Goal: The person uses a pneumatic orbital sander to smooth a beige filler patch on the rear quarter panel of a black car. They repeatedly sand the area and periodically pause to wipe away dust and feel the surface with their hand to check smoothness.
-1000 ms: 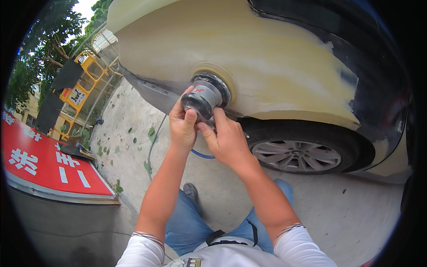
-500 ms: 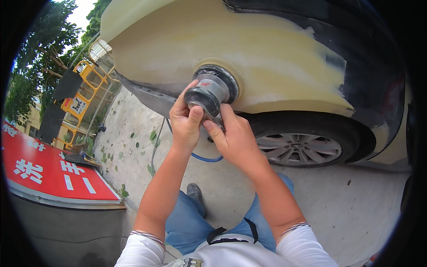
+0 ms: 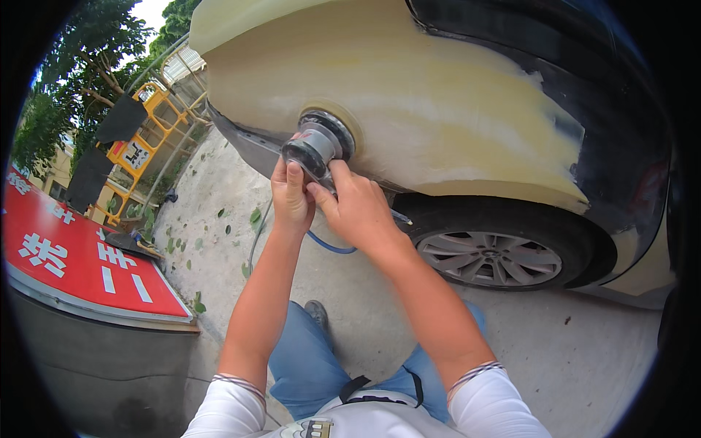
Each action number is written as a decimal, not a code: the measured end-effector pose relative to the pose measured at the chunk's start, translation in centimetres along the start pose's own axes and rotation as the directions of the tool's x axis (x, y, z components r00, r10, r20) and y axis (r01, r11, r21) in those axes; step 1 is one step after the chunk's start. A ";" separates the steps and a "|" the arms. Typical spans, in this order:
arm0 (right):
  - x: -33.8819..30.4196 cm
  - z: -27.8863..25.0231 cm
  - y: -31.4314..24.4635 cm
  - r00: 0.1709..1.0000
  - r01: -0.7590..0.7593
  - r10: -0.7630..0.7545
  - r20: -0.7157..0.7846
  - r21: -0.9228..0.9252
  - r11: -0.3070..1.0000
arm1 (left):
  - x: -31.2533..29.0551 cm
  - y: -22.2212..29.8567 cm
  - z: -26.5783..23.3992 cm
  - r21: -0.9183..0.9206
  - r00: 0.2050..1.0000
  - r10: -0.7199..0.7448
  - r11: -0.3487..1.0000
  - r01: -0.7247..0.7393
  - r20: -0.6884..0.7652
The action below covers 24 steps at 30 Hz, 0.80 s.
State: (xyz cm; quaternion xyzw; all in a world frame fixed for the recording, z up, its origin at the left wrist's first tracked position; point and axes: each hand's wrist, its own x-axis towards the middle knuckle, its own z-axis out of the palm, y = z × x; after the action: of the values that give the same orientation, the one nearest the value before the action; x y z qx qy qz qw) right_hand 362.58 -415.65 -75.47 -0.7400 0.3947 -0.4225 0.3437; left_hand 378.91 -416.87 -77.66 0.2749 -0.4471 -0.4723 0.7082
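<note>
A car body panel [image 3: 453, 109] fills the upper half of the view, coated in pale yellow filler with black paint showing at its right end. Beneath the panel's lower edge sits a dark tyre with a silver alloy wheel [image 3: 491, 258], just right of the hands. A blue hose [image 3: 328, 245] loops under the hands over the concrete ground [image 3: 584, 350], which is scattered with green leaves on the left. A red sign with white characters [image 3: 80, 263] lies at the lower left edge, and a yellow metal frame [image 3: 150, 146] stands behind it near trees.

The round sander [image 3: 319, 146] is pressed flat against the filled panel, close to the panel's lower left corner above the wheel arch. The left hand [image 3: 292, 196] is wrapped around the sander's body from below, fingers pointing up and closed on it. The right hand [image 3: 358, 208] clasps the same sander from the right side, thumb lying along its housing. Both forearms reach up from the lower edge, bare below white sleeves, the right elbow angled outward. Blue trousers and a grey shoe [image 3: 316, 312] show between the arms.
</note>
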 end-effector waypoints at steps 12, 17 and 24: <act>0.3 -0.8 0.0 0.996 0.073 -0.071 -0.046 0.036 0.997 | 0.6 1.8 2.5 0.105 1.000 -0.011 0.994 0.013 -0.024; -6.1 -6.0 1.7 0.979 0.110 -0.064 -0.194 0.235 0.966 | -2.7 -1.5 6.9 0.186 0.988 0.022 0.981 -0.050 0.152; -2.5 -4.6 0.4 0.969 0.209 -0.178 -0.174 0.185 0.960 | -0.2 1.8 8.2 0.162 0.998 0.063 0.985 -0.064 0.015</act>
State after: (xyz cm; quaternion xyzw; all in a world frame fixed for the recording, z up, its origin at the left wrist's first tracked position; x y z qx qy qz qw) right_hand 357.56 -414.49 -74.83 -0.7012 0.3011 -0.5483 0.3421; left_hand 372.36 -415.69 -72.61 0.3150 -0.4963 -0.4127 0.6958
